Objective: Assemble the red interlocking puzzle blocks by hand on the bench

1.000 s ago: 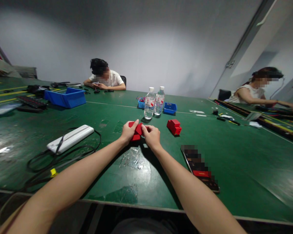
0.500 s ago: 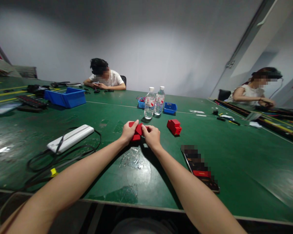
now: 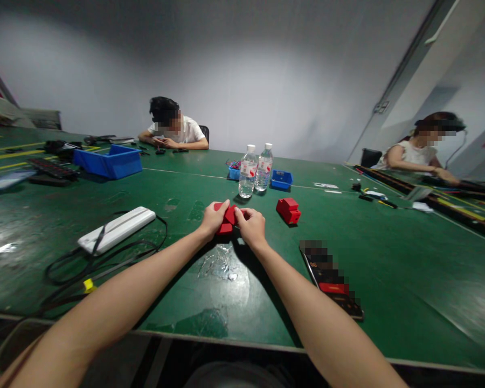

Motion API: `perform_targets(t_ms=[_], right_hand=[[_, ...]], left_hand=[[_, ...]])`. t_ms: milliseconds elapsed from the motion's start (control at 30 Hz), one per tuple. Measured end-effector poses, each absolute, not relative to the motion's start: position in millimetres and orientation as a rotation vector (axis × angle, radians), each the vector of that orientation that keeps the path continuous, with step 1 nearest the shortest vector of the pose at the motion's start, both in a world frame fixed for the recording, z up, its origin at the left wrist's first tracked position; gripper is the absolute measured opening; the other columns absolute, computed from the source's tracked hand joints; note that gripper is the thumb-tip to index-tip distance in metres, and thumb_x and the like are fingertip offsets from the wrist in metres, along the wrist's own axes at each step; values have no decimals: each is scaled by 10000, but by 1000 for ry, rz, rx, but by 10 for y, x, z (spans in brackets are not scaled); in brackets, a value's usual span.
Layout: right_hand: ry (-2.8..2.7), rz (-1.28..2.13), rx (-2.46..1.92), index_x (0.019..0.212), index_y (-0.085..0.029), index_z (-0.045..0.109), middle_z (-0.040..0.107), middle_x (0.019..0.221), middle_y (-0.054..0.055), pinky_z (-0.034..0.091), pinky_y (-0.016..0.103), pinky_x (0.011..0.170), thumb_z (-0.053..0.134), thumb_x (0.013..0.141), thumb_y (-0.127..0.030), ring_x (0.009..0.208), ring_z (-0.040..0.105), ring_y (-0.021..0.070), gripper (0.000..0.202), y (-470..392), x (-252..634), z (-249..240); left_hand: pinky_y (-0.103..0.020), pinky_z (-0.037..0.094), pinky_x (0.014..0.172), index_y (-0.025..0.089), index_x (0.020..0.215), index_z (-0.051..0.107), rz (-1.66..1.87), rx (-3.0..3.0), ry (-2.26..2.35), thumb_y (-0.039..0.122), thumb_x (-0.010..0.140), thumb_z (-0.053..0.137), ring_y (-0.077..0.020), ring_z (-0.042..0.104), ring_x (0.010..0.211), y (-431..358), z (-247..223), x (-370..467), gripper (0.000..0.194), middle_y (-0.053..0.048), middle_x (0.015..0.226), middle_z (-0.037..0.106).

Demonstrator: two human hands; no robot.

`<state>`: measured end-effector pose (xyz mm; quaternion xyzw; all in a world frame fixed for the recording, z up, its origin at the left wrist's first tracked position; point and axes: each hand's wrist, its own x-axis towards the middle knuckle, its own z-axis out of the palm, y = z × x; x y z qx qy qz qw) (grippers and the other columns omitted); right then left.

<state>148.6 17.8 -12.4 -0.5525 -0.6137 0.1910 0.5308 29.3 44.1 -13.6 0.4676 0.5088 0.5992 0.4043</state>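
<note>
Between my two hands is a red blocky piece [image 3: 225, 228], partly covered by fingers, so its exact kind does not show. My left hand [image 3: 213, 217] is closed around its left side, thumb on top. My right hand [image 3: 251, 224] pinches its right edge between thumb and fingers. A similar red block-shaped part [image 3: 289, 210] with a stepped outline lies on the green table [image 3: 242, 318], to the right of my right hand. Clear crinkled film [image 3: 222, 264] is on the tabletop just below the hands.
Two water bottles [image 3: 247, 175] stand beyond my hands, near a small blue tray [image 3: 282, 179]. A phone [image 3: 331, 285] lies to the right. At the left are a white power strip [image 3: 117, 229] with black cables and a blue bin [image 3: 109, 161]. Two people sit farther off.
My hands and the red piece stay almost exactly where they were. At the far right, the other person's head and hand have shifted slightly.
</note>
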Motion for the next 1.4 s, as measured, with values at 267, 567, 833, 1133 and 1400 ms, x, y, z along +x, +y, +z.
perform_targets(t_ms=[267, 567, 833, 1133, 1400], right_hand=[[-1474, 429, -1330, 800, -152, 734, 706, 726, 67, 455, 253, 651, 546, 803, -416, 676, 621, 171, 324, 166, 1492, -114], [-1479, 413, -1330, 795, -157, 731, 706, 734, 67, 458, 263, 676, 549, 804, -415, 682, 621, 174, 316, 167, 1497, -119], [-1453, 465, -1324, 778, -152, 730, 707, 731, 64, 451, 259, 664, 550, 803, -410, 673, 620, 170, 316, 165, 1480, -108], [-1492, 401, -1290, 840, -156, 730, 704, 792, 73, 465, 264, 705, 562, 801, -386, 713, 622, 167, 288, 173, 1493, -100], [-1380, 598, -1266, 817, -153, 715, 718, 757, 63, 488, 265, 642, 554, 787, -448, 686, 635, 177, 338, 208, 1476, -143]], left_hand=[[-249, 418, 557, 149, 720, 564, 1485, 1176, 1282, 527, 652, 669, -120, 509, 564, 449, -152, 284, 398, -10, 641, 581], [-254, 411, 552, 148, 688, 572, 1480, 1184, 1291, 521, 617, 697, -126, 507, 553, 470, -160, 275, 399, -14, 619, 584], [-251, 407, 539, 142, 726, 582, 1443, 1283, 1344, 510, 645, 683, -134, 527, 565, 499, -202, 261, 390, -31, 646, 604], [-243, 405, 531, 140, 710, 569, 1498, 1162, 1282, 559, 623, 690, -120, 516, 554, 473, -191, 281, 445, -23, 641, 597], [-247, 425, 559, 145, 766, 585, 1596, 1123, 1205, 582, 634, 673, -125, 535, 582, 461, -199, 317, 465, -16, 674, 600]])
